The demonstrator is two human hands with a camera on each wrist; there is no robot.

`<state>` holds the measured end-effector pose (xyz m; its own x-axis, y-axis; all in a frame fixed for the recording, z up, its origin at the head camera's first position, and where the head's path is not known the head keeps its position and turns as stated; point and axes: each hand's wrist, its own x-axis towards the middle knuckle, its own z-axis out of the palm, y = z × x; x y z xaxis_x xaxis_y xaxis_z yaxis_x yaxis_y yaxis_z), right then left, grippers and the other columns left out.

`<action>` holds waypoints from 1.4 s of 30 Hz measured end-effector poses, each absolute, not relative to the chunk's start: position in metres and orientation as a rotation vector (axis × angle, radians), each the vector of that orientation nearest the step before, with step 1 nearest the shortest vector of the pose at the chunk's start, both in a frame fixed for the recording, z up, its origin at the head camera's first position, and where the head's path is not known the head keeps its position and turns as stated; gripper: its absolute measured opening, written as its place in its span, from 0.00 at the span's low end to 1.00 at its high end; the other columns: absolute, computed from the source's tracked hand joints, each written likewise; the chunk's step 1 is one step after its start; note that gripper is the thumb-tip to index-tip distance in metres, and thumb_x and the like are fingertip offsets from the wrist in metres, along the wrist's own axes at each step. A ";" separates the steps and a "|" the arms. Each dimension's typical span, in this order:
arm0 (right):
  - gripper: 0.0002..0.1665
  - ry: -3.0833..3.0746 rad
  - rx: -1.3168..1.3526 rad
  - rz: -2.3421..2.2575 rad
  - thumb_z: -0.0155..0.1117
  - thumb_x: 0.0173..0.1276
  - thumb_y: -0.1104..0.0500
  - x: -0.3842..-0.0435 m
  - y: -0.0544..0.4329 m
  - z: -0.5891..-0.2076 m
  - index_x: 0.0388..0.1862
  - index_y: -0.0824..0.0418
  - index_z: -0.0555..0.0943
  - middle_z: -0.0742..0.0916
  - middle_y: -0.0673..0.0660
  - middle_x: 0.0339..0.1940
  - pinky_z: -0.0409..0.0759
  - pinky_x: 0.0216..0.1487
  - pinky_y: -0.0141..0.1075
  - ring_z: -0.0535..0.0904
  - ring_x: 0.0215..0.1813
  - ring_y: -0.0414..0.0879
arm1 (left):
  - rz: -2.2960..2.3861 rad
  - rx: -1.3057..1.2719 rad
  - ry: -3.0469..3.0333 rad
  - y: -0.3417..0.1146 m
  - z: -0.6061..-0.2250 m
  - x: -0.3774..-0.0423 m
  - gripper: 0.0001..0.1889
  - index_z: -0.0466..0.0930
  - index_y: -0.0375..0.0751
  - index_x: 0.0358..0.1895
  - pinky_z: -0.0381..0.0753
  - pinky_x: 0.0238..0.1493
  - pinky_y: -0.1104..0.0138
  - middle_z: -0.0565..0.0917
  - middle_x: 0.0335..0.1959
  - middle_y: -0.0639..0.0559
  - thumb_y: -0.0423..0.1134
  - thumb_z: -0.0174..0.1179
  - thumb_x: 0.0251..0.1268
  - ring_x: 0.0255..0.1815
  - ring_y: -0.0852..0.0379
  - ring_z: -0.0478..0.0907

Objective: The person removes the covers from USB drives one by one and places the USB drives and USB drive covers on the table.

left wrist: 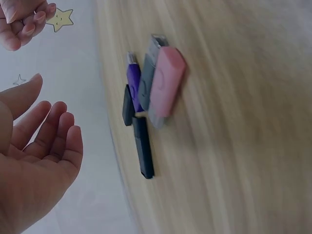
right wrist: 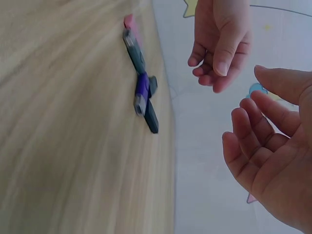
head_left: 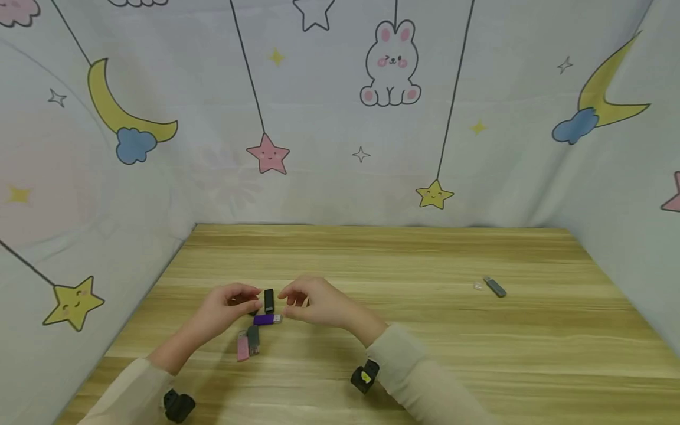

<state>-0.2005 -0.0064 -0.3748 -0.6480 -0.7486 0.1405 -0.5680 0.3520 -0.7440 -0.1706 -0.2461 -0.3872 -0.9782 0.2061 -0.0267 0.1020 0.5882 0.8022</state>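
In the head view, my left hand (head_left: 225, 306) hovers beside a cluster of USB sticks, thumb and fingers apart, holding nothing. Across from it, my right hand (head_left: 321, 304) has loosely bent fingers and is also without any object. Between them lies a black USB stick (head_left: 268, 300). Just nearer is a purple USB stick (head_left: 265, 320), its metal plug pointing right. A dark stick (left wrist: 143, 148), partly hidden by the left hand in the head view, shows fully in the left wrist view. Closer to me, a grey USB stick (head_left: 253, 336) and a pink USB stick (head_left: 242, 347) lie side by side.
Apart from the cluster, another grey USB stick (head_left: 495, 287) lies at the table's right, with a small clear piece (head_left: 477, 286) beside it. The wooden table (head_left: 404, 254) is bordered by white printed curtains (head_left: 329, 118) at the back and sides.
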 end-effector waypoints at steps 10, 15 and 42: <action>0.17 2.346 -1.174 -1.143 0.66 0.67 0.58 -0.190 -0.030 -0.385 0.52 0.64 0.82 0.82 0.50 0.38 0.74 0.40 0.23 0.74 0.38 0.33 | 1.304 0.320 2.724 -0.265 -0.398 -0.162 0.17 0.80 0.28 0.51 0.79 0.43 0.66 0.84 0.46 0.39 0.38 0.62 0.66 0.44 0.51 0.81; 0.16 2.294 -1.152 -1.184 0.66 0.66 0.59 -0.187 -0.040 -0.391 0.51 0.65 0.82 0.82 0.49 0.36 0.74 0.39 0.23 0.74 0.37 0.31 | 1.281 0.274 2.732 -0.271 -0.403 -0.161 0.16 0.81 0.29 0.50 0.78 0.45 0.64 0.84 0.45 0.42 0.39 0.62 0.65 0.46 0.50 0.79; 0.21 2.222 -0.928 -1.197 0.69 0.62 0.61 -0.175 -0.073 -0.424 0.53 0.67 0.80 0.85 0.55 0.43 0.76 0.37 0.23 0.76 0.35 0.33 | 1.289 0.317 2.613 -0.284 -0.423 -0.151 0.21 0.75 0.22 0.53 0.80 0.42 0.67 0.82 0.45 0.36 0.34 0.65 0.60 0.44 0.49 0.79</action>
